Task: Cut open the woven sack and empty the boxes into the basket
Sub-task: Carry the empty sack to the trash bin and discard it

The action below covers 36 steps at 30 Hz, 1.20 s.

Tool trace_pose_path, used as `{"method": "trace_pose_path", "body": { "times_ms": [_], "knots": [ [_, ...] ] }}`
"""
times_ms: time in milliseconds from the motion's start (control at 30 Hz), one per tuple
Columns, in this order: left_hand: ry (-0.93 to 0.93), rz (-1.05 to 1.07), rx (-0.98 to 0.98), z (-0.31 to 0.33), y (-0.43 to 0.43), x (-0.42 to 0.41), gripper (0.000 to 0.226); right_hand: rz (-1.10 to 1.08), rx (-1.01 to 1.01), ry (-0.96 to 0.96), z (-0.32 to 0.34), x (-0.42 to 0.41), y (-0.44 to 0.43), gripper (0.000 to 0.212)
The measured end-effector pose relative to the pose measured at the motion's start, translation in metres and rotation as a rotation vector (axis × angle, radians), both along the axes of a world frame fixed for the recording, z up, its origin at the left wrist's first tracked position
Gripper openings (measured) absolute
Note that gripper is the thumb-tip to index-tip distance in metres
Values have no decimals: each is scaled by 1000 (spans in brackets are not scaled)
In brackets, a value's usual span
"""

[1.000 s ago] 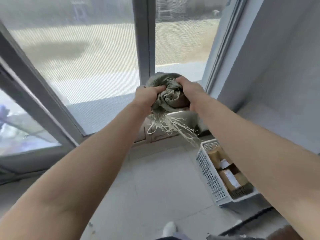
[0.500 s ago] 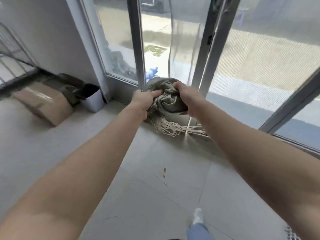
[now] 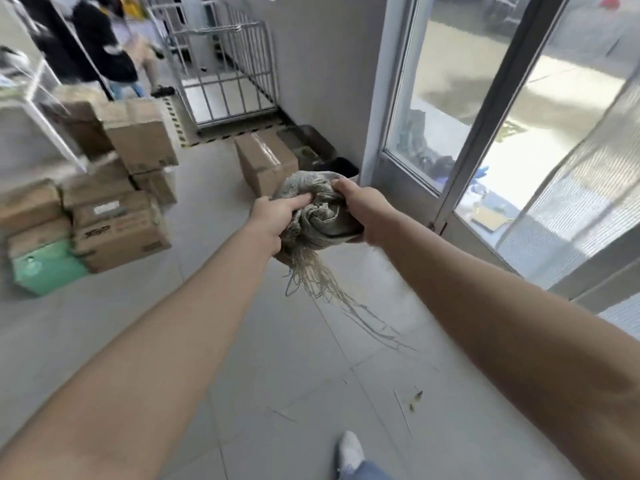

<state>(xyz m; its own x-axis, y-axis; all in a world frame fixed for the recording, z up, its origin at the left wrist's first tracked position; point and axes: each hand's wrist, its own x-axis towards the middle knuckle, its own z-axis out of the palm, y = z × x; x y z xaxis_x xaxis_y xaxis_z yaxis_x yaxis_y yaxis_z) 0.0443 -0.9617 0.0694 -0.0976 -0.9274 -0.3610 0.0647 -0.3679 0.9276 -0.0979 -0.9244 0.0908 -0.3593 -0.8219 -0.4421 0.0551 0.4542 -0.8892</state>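
The grey-green woven sack [image 3: 318,213] is crumpled into a tight ball at arm's length in front of me, above the floor. My left hand [image 3: 273,218] grips its left side and my right hand [image 3: 363,211] grips its right side. Loose frayed threads [image 3: 322,282] hang from the bottom of the ball and trail down to the right. The basket and its boxes are out of view.
Stacked cardboard boxes [image 3: 114,202] and a green box [image 3: 45,268] stand at the left. A single carton [image 3: 265,161] and dark bins [image 3: 311,148] sit by the wall ahead. A metal cage trolley [image 3: 225,71] and a person [image 3: 104,43] are further back. Glass doors [image 3: 485,133] run along the right.
My view has swung left from the window and basket to the doors, then to the room with the boxes. Both hands have kept hold of the balled sack throughout.
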Motion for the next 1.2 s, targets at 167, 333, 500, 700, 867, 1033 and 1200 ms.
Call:
{"method": "trace_pose_path", "body": {
  "times_ms": [167, 333, 500, 700, 867, 1033, 1200],
  "knots": [
    [-13, 118, 19, -5, -70, 17, 117, 135, 0, -37, 2, 8, -78, 46],
    [-18, 208, 46, -9, -132, 39, 101, 209, 27, -66, -7, 32, -155, 51],
    [-13, 237, 84, -24, -221, 66, 103, 244, 51, -72, -19, 58, -245, 51],
    [-31, 143, 117, -35, -356, 84, 111, 168, 70, -76, -23, 74, -363, 46],
    [-55, 2, 141, -44, -472, 65, 114, 39, 72, -109, -28, 58, -450, 48],
    [-69, -115, 138, -59, -571, 16, 106, -91, 79, -151, -43, 14, -533, 45],
    [-109, -180, 150, -68, -669, -30, 71, -151, 126, -165, -58, -23, -632, 50]
  ]
}}
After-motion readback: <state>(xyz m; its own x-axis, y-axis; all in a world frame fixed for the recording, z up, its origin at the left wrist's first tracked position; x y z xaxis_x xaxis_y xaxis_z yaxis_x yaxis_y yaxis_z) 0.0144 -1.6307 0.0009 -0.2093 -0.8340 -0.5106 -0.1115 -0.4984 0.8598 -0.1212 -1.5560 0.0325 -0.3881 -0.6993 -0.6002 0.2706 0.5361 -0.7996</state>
